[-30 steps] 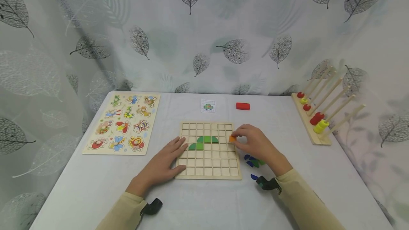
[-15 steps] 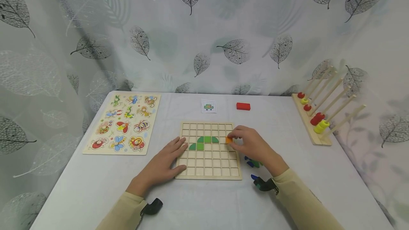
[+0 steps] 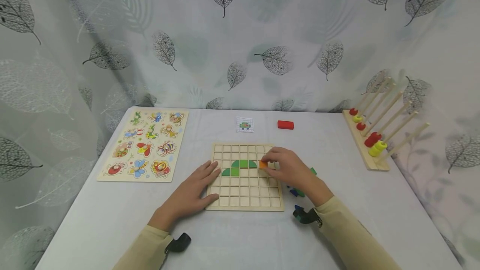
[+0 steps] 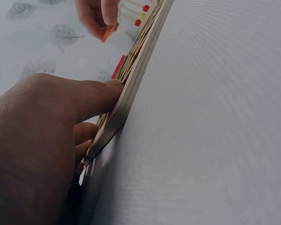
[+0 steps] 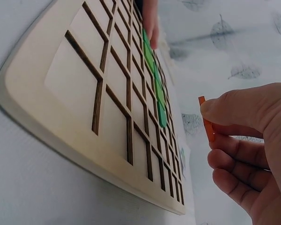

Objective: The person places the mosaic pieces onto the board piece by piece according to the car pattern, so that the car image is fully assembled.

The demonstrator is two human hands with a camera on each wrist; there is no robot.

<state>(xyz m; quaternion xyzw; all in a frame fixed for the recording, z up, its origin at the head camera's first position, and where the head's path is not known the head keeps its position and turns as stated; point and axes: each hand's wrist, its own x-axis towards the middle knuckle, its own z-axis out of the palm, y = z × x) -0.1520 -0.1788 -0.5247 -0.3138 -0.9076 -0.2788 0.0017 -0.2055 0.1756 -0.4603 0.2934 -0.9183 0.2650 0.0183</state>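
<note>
A wooden grid board (image 3: 249, 208) lies on the white table, with several green tiles (image 3: 243, 163), square and quarter-round, set in its cells. At the board's left edge, my left hand (image 3: 190, 193) rests with fingers stretched out, its thumb (image 4: 100, 96) on the rim. My right hand (image 3: 290, 172) pinches a small orange square tile (image 3: 263, 164) between thumb and fingers, over the board's right half. In the right wrist view that orange tile (image 5: 207, 119) is held on edge, apart from the board surface.
Loose blue pieces (image 3: 293, 193) and a green piece (image 3: 313, 171) lie beside my right forearm, partly hidden. Behind the board are a pattern card (image 3: 245, 125) and a red block (image 3: 286, 125). An insect puzzle board (image 3: 125, 176) lies left; a wooden peg rack with beads (image 3: 376, 165) stands right.
My right hand has moved left with the orange tile, from the board's right edge to just right of the green tiles. The left hand has stayed put.
</note>
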